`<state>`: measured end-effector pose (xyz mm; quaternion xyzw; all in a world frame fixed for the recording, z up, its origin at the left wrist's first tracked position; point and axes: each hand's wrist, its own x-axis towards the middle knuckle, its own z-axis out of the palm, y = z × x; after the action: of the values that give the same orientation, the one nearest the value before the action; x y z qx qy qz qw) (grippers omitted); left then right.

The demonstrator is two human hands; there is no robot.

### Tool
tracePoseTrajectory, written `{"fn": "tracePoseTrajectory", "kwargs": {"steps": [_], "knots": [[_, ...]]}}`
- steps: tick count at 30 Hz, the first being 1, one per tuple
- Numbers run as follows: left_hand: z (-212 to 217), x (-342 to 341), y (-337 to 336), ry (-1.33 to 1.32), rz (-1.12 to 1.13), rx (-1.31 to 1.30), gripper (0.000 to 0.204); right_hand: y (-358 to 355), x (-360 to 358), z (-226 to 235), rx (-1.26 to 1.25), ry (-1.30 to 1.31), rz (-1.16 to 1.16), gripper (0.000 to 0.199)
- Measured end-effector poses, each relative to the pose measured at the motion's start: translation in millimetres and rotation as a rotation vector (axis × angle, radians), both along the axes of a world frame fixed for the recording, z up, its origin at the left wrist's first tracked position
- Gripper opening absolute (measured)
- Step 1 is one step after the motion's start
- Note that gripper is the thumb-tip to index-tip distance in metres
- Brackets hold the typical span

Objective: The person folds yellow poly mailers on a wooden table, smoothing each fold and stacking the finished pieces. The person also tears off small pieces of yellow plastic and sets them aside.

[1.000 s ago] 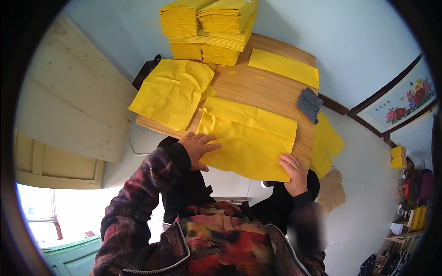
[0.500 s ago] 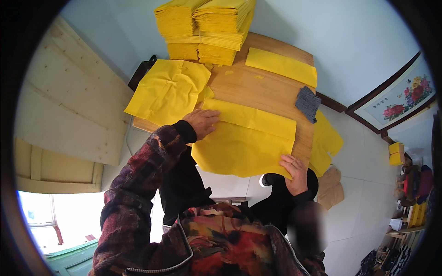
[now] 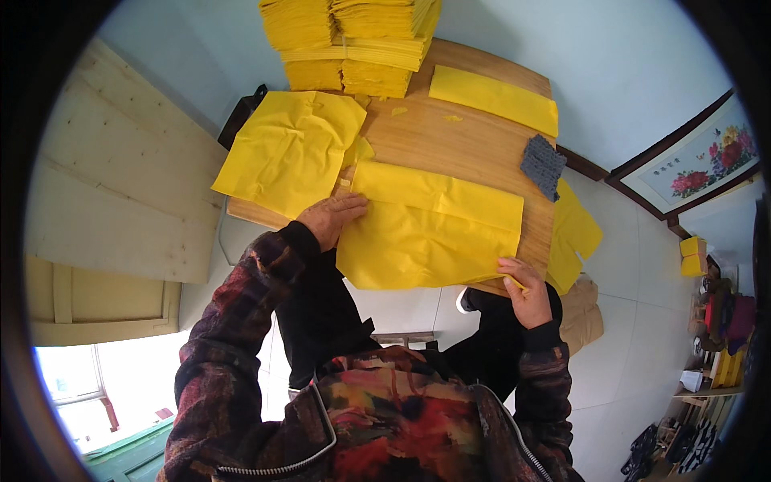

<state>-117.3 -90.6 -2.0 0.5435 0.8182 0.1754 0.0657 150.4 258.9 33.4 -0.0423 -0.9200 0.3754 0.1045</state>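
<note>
A yellow fabric-like sheet (image 3: 434, 229) lies across the near edge of the wooden table, with a folded band along its far side and shallow wrinkles. Its near edge hangs a little past the tabletop. My left hand (image 3: 332, 218) rests with fingers stretched out on the sheet's left edge. At the near right corner, my right hand (image 3: 526, 296) pinches the edge of the sheet between thumb and fingers. A wrinkled yellow piece (image 3: 293, 153) lies just left of my left hand.
The wooden table (image 3: 450, 153) also carries a tall stack of yellow folded bundles (image 3: 353, 52), a folded yellow strip (image 3: 494, 100) and a grey knitted cloth (image 3: 543, 167). More yellow material (image 3: 572, 237) hangs at the right. A pale board (image 3: 120, 161) stands left.
My left hand has slid down along the sheet's left edge. My right hand has drawn the near right corner up and right, and the near edge hangs less.
</note>
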Motion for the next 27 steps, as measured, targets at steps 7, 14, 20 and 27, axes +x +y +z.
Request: {"fn": "tracePoseTrajectory", "kwargs": {"steps": [7,14,20,27], "knots": [[35.1,10.3,-8.0,-0.188,-0.13,-0.103,0.063,3.7,-1.2,2.8,-0.092,-0.061,-0.032,0.02],[25.4,29.9,-0.7,0.127,-0.109,-0.09,0.066,-0.5,-0.4,-1.1,-0.092,-0.019,-0.073,0.018],[10.0,26.4,-6.8,-0.113,-0.089,0.104,0.048,4.1,-2.2,7.3,-0.056,-0.056,-0.061,0.019],[-22.1,29.8,-4.2,-0.692,0.225,0.555,0.03,8.6,-15.4,3.6,-0.156,-0.126,-0.265,0.027]]}}
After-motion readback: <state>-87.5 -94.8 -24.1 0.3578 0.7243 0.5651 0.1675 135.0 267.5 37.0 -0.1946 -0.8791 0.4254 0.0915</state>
